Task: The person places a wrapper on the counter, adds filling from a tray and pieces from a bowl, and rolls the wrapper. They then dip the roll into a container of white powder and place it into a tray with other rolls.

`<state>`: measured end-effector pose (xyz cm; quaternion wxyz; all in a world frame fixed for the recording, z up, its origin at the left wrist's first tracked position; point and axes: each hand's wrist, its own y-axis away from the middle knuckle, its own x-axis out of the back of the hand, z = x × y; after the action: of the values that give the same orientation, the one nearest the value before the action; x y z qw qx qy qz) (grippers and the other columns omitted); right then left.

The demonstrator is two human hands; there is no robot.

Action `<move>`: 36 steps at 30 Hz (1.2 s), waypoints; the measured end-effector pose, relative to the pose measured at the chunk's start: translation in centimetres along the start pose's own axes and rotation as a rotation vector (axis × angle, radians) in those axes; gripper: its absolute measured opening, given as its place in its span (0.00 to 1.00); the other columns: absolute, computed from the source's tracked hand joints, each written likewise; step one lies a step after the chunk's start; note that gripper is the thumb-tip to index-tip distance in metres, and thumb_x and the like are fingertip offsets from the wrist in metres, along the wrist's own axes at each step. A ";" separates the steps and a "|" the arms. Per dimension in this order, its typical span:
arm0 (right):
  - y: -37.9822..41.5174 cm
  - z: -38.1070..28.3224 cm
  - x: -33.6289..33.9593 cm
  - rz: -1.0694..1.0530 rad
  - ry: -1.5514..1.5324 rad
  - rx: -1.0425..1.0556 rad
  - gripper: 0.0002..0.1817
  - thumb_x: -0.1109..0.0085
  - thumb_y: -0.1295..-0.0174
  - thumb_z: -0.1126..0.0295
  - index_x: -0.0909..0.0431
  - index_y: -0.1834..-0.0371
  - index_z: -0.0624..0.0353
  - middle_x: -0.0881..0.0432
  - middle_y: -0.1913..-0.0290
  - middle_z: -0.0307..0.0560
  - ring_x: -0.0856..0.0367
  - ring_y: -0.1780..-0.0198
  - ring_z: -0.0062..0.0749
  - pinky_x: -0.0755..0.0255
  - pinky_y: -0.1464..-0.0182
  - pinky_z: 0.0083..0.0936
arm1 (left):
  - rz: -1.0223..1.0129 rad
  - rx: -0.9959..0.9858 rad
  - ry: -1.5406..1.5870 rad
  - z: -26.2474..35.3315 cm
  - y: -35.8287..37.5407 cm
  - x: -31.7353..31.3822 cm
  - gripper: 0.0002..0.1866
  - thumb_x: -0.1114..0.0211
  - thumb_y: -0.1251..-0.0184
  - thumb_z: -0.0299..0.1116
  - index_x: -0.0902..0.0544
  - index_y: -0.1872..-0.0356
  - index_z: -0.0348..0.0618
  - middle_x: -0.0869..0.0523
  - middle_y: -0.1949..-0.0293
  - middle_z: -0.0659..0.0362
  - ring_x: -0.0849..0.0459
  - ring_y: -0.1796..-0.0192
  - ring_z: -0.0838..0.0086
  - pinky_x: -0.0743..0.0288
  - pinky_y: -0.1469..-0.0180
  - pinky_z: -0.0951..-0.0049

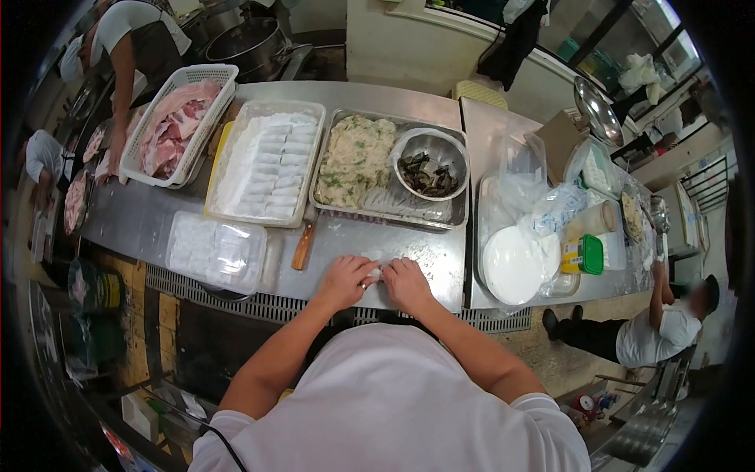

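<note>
My left hand (344,282) and my right hand (406,283) meet at the front edge of the steel table. Their fingers are closed on a small white roll (375,274), mostly covered by the fingertips. Beyond them a metal tray (458,224) holds a pale minced filling (358,157) with green bits. A steel bowl (460,149) of dark pieces (429,175) stands in its right half. To the left, a white plastic tray (318,118) holds rows of similar white rolls (277,161). A wooden-handled tool (302,248) lies left of my hands, its far end hidden by the trays.
A clear-lidded box (216,250) sits at the front left, a white basket of raw meat (177,130) behind it. White round plates (513,265), plastic bags and a green-and-yellow tub (583,255) stand at the right. One co-worker (134,47) works at far left, another (657,334) at right.
</note>
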<state>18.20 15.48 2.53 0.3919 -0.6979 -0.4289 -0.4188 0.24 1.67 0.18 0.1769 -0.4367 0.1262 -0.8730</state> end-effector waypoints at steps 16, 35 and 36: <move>-7.4 8.9 8.0 -0.241 -0.354 -0.704 0.38 0.32 0.32 0.66 0.26 0.17 0.63 0.08 0.62 0.58 0.08 0.62 0.52 0.13 0.55 0.46 | -0.061 -0.005 -0.045 0.3 0.8 0.4 0.23 0.22 0.30 0.35 0.12 0.36 0.48 0.11 0.44 0.57 0.15 0.42 0.57 0.24 0.39 0.54; -7.6 9.1 9.8 -0.389 -1.128 -0.885 0.40 0.43 0.29 0.81 0.31 0.11 0.52 0.13 0.67 0.47 0.15 0.76 0.31 0.16 0.71 0.33 | -0.084 0.012 -0.064 0.8 1.7 0.6 0.22 0.24 0.27 0.39 0.12 0.34 0.53 0.11 0.42 0.62 0.16 0.40 0.62 0.24 0.36 0.57; -7.2 9.3 10.0 -0.380 -1.248 -0.902 0.39 0.42 0.29 0.81 0.30 0.12 0.53 0.13 0.66 0.47 0.15 0.76 0.32 0.15 0.70 0.34 | -0.079 0.011 -0.062 0.7 1.8 0.5 0.22 0.25 0.27 0.39 0.12 0.34 0.52 0.11 0.42 0.62 0.16 0.40 0.62 0.24 0.36 0.57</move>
<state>16.66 28.98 9.84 -0.3197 -0.8102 -0.4700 -0.1431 0.91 -0.20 0.31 0.1484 -0.4673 0.0987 -0.8659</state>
